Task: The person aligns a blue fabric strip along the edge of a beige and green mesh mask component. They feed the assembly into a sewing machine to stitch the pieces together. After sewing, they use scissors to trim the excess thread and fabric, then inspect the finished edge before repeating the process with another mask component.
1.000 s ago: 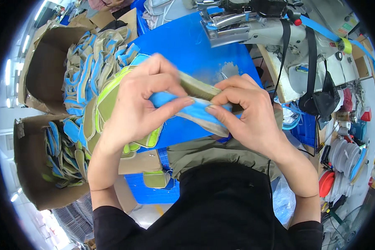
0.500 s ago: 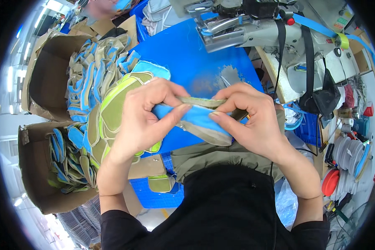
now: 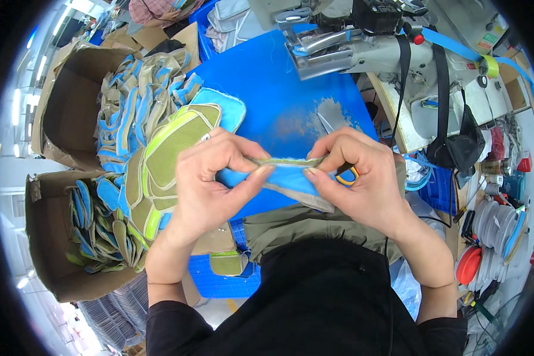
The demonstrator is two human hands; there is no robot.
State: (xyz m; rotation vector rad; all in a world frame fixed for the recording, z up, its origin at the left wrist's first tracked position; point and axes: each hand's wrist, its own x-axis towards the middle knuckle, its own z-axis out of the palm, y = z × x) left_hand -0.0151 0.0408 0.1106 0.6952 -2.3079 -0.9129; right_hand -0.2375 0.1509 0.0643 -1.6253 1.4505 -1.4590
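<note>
Over the tabletop (image 3: 261,77), curled left hand (image 3: 204,178) and right hand (image 3: 368,178) pinch blue fabric (image 3: 292,180).

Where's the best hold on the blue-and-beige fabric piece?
Likely the fabric piece's upper edge, pinched from both sides, thumbs on the near face: it runs nearly straight between left hand and right hand, while the beige lower edge hangs free.
</note>
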